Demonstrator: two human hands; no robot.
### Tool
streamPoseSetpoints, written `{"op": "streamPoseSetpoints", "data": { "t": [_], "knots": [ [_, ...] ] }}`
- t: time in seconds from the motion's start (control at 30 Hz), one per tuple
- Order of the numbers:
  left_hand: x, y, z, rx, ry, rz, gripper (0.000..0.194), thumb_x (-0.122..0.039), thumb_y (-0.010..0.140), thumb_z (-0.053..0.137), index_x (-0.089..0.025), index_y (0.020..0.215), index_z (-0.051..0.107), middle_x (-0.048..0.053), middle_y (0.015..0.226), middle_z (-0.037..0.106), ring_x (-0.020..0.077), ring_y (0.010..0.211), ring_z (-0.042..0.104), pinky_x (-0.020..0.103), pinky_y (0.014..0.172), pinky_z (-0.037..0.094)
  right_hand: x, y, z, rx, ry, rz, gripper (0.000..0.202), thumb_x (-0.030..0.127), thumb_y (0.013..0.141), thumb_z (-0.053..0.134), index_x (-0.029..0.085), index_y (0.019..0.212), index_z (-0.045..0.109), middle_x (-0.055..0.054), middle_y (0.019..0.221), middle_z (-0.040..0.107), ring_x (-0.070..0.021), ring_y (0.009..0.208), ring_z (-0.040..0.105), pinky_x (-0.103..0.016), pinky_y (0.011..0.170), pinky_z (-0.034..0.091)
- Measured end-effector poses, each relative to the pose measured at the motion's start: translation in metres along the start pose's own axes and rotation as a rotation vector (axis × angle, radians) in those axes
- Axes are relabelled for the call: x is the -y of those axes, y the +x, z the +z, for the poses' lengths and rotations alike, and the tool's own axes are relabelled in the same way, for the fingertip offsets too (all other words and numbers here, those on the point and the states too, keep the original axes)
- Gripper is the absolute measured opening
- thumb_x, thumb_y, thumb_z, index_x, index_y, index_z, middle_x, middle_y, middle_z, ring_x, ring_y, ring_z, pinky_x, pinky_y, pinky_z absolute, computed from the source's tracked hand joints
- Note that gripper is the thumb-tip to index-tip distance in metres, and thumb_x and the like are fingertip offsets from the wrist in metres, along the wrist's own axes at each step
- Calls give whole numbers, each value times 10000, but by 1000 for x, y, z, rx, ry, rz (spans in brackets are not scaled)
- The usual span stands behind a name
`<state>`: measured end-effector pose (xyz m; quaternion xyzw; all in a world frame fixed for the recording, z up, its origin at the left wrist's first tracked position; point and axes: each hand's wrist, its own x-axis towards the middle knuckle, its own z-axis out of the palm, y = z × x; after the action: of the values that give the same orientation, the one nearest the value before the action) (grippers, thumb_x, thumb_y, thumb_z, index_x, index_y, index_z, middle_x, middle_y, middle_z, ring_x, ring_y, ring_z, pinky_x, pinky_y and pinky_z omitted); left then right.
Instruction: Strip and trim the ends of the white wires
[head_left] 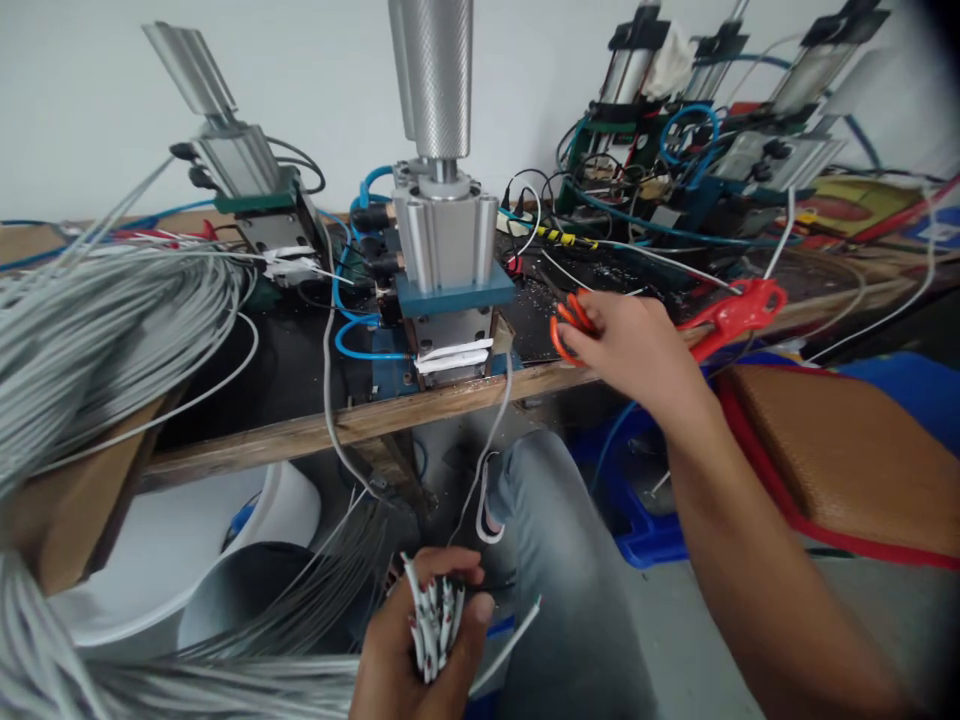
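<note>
A bundle of grey-white cables (431,630) is wrapped in my left hand (420,620), low in front of my lap; the cut ends point up and coloured cores show in some of them. One loose cable end (517,645) sticks out to the right of that hand. Over the bench's front edge, my right hand (637,345) is closed on orange-handled scissors (570,328); their dark blades point away toward the bench top. Just left of the scissors stands a metal press (450,240) on a blue base, with white strips at its front.
Coiled grey cable (150,340) is heaped on the left of the bench, near a second press (232,160). A white bucket (285,510) is below. More presses (630,80) stand at back right. Red-handled pliers (739,315) and a brown-seated chair (847,450) are at right.
</note>
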<state>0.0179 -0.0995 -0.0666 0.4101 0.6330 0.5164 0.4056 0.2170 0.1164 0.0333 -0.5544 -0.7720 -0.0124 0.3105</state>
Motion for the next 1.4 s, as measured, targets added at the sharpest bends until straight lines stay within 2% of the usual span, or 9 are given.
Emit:
{"op": "streamPoseSetpoints", "data": {
  "t": [0.07, 0.17, 0.27, 0.4, 0.6, 0.8, 1.07, 1.27, 1.4],
  "knots": [
    [-3, 1, -1, -18, -69, 19, 232, -441, 854, 751, -235, 959, 749, -11, 815, 694, 112, 484, 474, 257, 502, 361, 0, 19, -2, -16, 16, -37, 141, 127, 813, 736, 218, 760, 643, -52, 779, 684, -248, 770, 654, -346, 679, 461],
    [-8, 5, -7, 22, -166, -80, 361, -544, 770, 816, -209, 895, 765, -31, 690, 615, 122, 525, 476, 245, 529, 361, 23, -10, -6, -29, 204, -139, 90, 199, 952, 634, 222, 1006, 702, -67, 1007, 739, -252, 944, 692, -363, 772, 513],
    [-14, 14, -15, 76, -192, -177, 421, -569, 698, 867, -183, 838, 771, -37, 633, 577, 133, 579, 491, 231, 572, 382, 58, -75, -5, 308, 600, -190, 95, 265, 993, 640, 245, 1021, 729, -20, 989, 737, -177, 872, 698, -306, 775, 534],
    [-22, 24, -19, 238, -238, -159, 331, -456, 709, 897, -170, 830, 782, 5, 717, 702, 176, 687, 590, 246, 648, 462, 91, -134, 10, 535, 974, -17, 116, 246, 986, 659, 248, 1064, 744, -18, 984, 715, -145, 825, 671, -257, 705, 526],
    [-30, 24, -15, 183, -296, -245, 166, -191, 659, 854, -163, 780, 744, -14, 685, 688, 159, 659, 581, 244, 641, 468, 98, -138, 23, 592, 1087, 94, 152, 150, 975, 625, 229, 993, 753, -28, 1001, 676, -153, 876, 654, -265, 753, 504],
    [-27, 26, -20, 229, -326, -252, 242, -80, 611, 815, -188, 775, 673, -56, 643, 631, 124, 573, 531, 221, 556, 431, 101, -143, 27, 503, 1127, 100, 112, 124, 934, 644, 197, 881, 711, -16, 872, 657, -140, 759, 620, -254, 666, 484],
    [-30, 18, -26, 196, -270, -128, 215, -366, 824, 817, -176, 741, 757, -29, 585, 644, 137, 554, 579, 230, 580, 461, 108, -162, 39, 387, 1347, 270, 118, 270, 996, 634, 215, 906, 687, -5, 870, 608, -116, 672, 637, -237, 599, 526],
    [-33, 18, -22, -130, -300, 134, 260, -404, 887, 771, -230, 693, 764, -14, 733, 717, 159, 763, 664, 210, 748, 515, 113, -175, 49, 179, 1550, 367, 110, 352, 1008, 640, 274, 976, 710, -36, 991, 663, -179, 964, 668, -307, 844, 574],
    [-33, 20, -20, -259, -282, 83, 302, -478, 916, 725, -243, 737, 667, -87, 530, 521, 96, 477, 457, 185, 466, 389, 112, -178, 58, 196, 1720, 515, 154, 410, 1007, 637, 263, 988, 677, -4, 774, 700, -173, 763, 686, -367, 814, 593]
  ]
}}
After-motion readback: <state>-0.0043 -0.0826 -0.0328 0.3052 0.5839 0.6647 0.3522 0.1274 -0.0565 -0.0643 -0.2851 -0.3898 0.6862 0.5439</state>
